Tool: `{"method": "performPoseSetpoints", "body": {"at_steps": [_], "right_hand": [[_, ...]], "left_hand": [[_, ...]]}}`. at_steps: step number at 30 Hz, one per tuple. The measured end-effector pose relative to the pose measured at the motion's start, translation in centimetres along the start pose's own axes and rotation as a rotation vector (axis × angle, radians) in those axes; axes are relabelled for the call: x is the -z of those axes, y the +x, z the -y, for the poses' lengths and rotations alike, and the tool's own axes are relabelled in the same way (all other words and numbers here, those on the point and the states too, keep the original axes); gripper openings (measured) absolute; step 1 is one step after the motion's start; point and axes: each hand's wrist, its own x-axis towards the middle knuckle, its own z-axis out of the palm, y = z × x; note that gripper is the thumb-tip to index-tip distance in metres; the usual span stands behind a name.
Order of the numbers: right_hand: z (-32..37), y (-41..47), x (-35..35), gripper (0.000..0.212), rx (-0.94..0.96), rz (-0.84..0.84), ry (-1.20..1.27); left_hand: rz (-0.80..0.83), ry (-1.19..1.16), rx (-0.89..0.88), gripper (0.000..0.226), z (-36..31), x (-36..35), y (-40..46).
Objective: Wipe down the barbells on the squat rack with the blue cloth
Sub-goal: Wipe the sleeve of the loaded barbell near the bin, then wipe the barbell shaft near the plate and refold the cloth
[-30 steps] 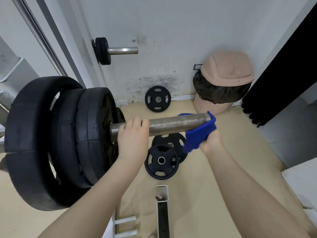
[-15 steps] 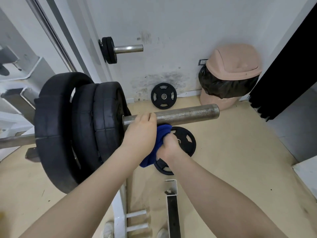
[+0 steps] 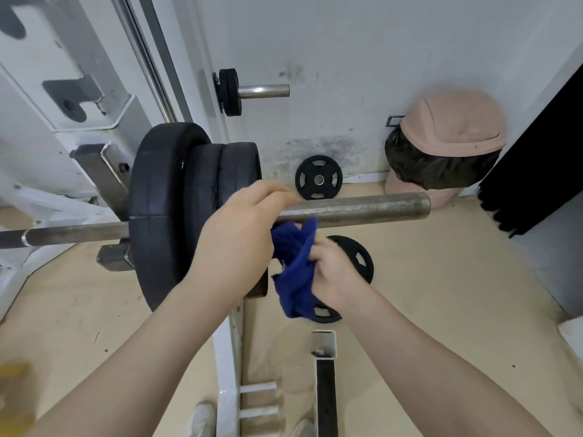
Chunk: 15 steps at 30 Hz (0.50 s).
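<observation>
L hand (image 3: 243, 234) grips barbell sleeve (image 3: 362, 208) beside stacked weight plates (image 3: 189, 209); R hand (image 3: 334, 272) holds bunched blue cloth (image 3: 295, 272) just under the bar.

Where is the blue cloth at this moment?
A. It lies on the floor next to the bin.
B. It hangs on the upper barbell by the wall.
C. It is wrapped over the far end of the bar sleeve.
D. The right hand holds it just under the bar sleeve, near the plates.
D: the right hand grips the bunched blue cloth just below the bar sleeve, beside the left hand and close to the plates.
</observation>
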Motion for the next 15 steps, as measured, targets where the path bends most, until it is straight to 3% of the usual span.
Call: {"method": "performPoseSetpoints", "body": {"at_steps": [3,5,9,15], "right_hand": [[3.0,-1.3,-2.6,0.04,0.288,0.083,-0.176],[4.8,-2.4,-5.1,0.042,0.379,0.138,-0.22],[4.0,-3.9,-9.2,0.042,0.443,0.272,-0.421],[-1.6,-3.5,-18.1,0.031,0.479,0.299,-0.622]], "left_hand": [[-0.064,-0.027,0.008,0.048,0.7,1.4,-0.2],[-0.109,-0.068,0.063,0.046,1.2,2.4,-0.6],[-0.171,-0.155,0.087,0.049,3.0,4.7,-1.9],[-0.251,-0.414,0.108,0.052,9.3,9.8,-6.3]]}}
